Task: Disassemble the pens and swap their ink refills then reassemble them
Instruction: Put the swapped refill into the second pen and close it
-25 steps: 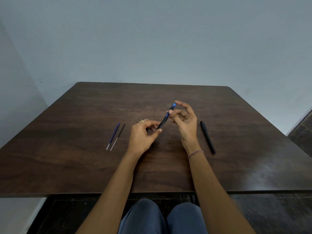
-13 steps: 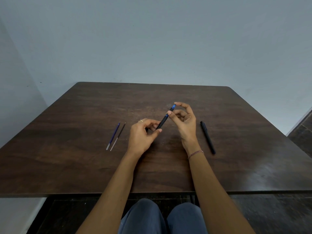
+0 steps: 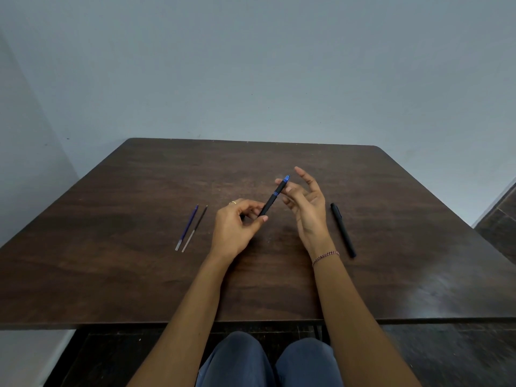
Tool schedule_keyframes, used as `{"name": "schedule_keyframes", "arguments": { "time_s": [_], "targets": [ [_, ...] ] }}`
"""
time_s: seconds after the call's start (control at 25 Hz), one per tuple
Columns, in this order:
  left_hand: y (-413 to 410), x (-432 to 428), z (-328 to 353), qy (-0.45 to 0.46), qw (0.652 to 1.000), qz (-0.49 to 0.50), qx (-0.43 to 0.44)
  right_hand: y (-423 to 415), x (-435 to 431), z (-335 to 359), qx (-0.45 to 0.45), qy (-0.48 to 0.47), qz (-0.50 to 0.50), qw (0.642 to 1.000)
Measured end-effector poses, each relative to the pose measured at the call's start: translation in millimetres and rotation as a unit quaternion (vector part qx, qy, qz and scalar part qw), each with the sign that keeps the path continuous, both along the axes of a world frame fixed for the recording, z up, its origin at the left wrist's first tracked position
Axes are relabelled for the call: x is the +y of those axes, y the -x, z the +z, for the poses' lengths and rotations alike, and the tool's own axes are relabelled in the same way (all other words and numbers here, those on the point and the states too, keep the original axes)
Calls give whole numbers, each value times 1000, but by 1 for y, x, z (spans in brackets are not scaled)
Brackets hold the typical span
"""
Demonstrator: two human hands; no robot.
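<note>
**Head view.** The left hand (image 3: 237, 230) pinches the lower end of the blue-trimmed pen (image 3: 275, 195), held tilted above the table (image 3: 111, 275). The right hand (image 3: 307, 208) is spread loosely beside the pen's upper end and grips nothing, though a fingertip may touch it. The barrel is best steadied low and the end piece turned squarely. Count: two pens, the black pen (image 3: 343, 230) lying at right; two refills at left, a blue refill (image 3: 187, 229) just beside a dark refill (image 3: 195, 227).

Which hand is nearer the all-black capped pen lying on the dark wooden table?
Right. The right hand hovers just left of the all-black capped pen, not touching it. The left hand is farther left, gripping the blue-tipped black pen.
</note>
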State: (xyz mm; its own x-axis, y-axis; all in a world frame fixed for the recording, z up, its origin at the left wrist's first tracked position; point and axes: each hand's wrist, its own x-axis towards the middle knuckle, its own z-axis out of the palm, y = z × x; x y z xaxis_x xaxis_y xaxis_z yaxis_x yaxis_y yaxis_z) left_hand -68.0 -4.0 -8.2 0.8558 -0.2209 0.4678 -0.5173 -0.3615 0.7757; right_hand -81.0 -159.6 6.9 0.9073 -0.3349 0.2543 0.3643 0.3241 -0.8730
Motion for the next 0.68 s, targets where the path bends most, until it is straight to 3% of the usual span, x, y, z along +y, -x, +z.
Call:
{"name": "schedule_keyframes", "arguments": {
  "time_s": [0.32, 0.48, 0.68],
  "targets": [
    [1, 0, 0, 5, 1000, -2, -7, 0, 1, 1, 0, 5, -6, 1000],
    [1, 0, 1, 11, 1000, 1, -6, 0, 1, 2, 13, -63, 18, 998],
    [2, 0, 1, -1, 1000, 2, -4, 0, 1, 1, 14, -58, 34, 998]
  ]
}}
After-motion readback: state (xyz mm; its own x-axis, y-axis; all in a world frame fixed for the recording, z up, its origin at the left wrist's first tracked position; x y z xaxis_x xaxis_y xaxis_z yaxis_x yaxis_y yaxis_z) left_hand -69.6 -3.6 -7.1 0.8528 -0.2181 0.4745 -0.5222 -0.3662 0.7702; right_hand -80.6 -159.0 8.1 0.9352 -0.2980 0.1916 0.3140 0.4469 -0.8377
